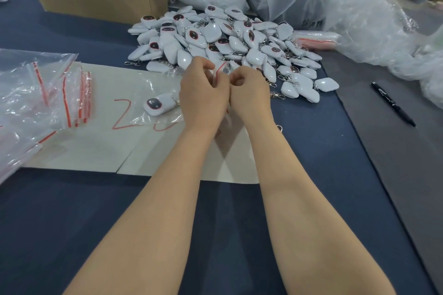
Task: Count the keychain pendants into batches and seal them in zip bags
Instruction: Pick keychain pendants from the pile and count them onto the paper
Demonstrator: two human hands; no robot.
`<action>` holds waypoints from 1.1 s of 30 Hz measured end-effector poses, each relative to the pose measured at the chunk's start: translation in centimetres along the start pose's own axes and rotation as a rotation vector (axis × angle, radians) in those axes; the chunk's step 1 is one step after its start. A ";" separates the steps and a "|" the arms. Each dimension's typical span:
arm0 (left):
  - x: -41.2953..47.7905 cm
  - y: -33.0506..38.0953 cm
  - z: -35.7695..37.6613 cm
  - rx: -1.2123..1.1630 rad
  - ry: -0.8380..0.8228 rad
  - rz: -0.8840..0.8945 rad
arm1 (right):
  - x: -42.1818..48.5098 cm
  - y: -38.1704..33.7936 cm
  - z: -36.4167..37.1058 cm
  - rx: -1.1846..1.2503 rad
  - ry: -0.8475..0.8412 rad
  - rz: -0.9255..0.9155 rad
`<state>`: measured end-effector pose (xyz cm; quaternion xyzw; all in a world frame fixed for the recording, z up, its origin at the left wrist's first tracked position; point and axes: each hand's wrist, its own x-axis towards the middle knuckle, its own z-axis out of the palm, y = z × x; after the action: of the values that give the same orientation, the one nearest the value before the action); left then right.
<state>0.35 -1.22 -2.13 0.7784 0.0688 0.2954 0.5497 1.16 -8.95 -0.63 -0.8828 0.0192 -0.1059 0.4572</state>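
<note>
keychain pendants (227, 43) lie in a loose heap just beyond the far edge of the white sheet (96, 151), white shells and metal clasps tangled together. over that far edge i have both hands meeting: the left hand (203, 96) and the right hand (249, 96) are curled, fingertips pinching the red-striped mouth of a zip bag (221, 67) between them. the rest of that bag is hidden behind the hands.

a single pendant (157, 104) sits on the sheet, left of the hands, under clear film. i cannot tell whether that film belongs to the bag i am pinching. spare zip bags (48, 93) overlap the sheet's left edge. a cardboard box (96, 2) stands well beyond the sheet to the far left, and a pen (393, 106) lies well off its right edge.

my worries from here:
- the film is thin and slick, so a pinch on only one lip would slip and the mouth would not part or close cleanly.
- the heap touches my knuckles, so a nudge could slide strays onto the sheet and spoil the count.
- the clasps could snag or pierce the film if pendants go in carelessly.
- a strip pressed only partway would leave a gap and the batch could spill.
</note>
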 end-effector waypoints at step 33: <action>-0.2 -1.4 0.6 0.390 -0.210 -0.030 | 1.1 3.8 0.8 -0.540 0.023 0.027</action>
<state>0.85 -1.27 -3.62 0.8952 0.0787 0.1855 0.3974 2.59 -10.68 -3.98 -0.9712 0.0635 -0.1007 0.2063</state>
